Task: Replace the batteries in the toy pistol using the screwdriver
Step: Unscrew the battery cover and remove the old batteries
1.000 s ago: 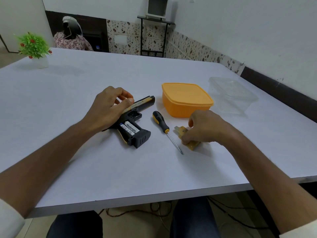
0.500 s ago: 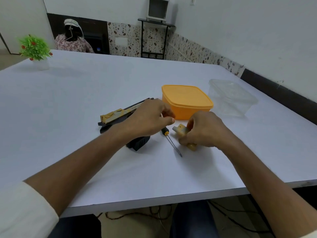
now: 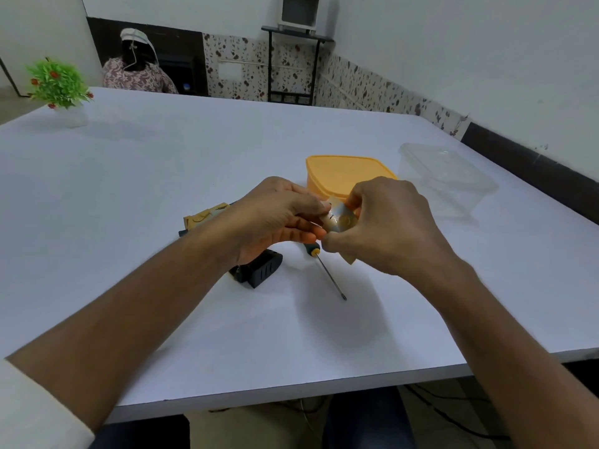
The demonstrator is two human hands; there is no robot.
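Both hands up on the battery cover, above the screwdriver

Head view: left hand [image 3: 278, 218] and right hand [image 3: 389, 228] pinch the battery cover [image 3: 338, 218] from either side, likely readying it for refitting; screwdriver [image 3: 329, 273] lies free beneath them; toy pistol [image 3: 256, 270] rests just left of it, ungripped; orange box [image 3: 337, 171] sits beyond.

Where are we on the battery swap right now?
Done: the cover is off the toy pistol, which lies on the table. In hand: left hand and right hand both hold the battery cover. Left: refit it and screw it down; the screwdriver lies untouched.
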